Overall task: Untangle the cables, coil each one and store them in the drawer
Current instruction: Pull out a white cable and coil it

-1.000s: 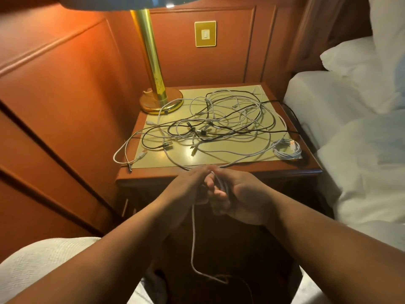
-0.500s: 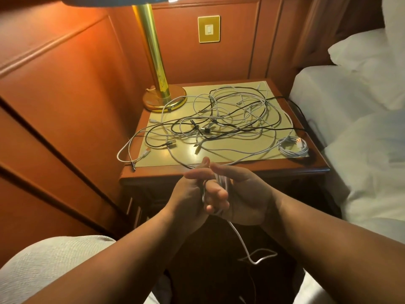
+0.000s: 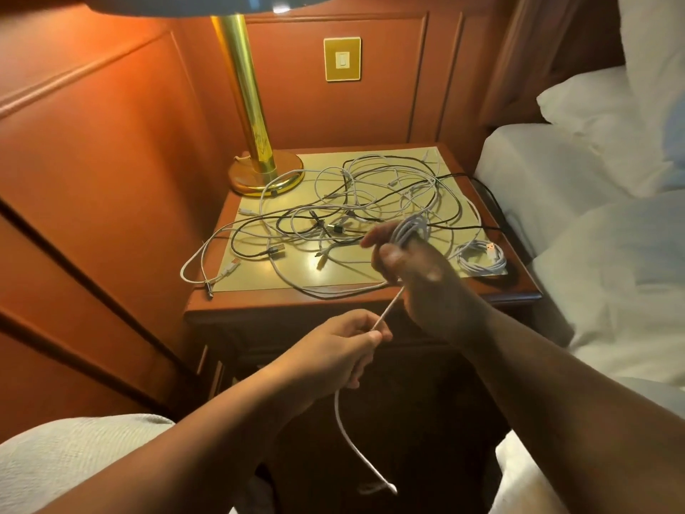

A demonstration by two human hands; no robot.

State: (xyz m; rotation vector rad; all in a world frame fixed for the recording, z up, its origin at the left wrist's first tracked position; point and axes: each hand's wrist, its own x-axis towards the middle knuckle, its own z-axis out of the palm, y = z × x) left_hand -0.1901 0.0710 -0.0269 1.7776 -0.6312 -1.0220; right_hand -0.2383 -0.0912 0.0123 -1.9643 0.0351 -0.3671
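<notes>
The right hand is holding several loops of a thin white cable wound around its curled fingers, raised over the front of the wooden bedside counter. The left hand is pinching the same cable lower down; the stretch between the 2 hands is looking taut, and the free end is hanging down. A tangle of white and black cables is lying on the counter, beside a brass lamp. A small coiled white cable is resting at the right edge.

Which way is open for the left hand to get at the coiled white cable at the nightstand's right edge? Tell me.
Probably none yet: the left hand pinches the white cable, and the right hand hangs between it and the coiled cable.
</notes>
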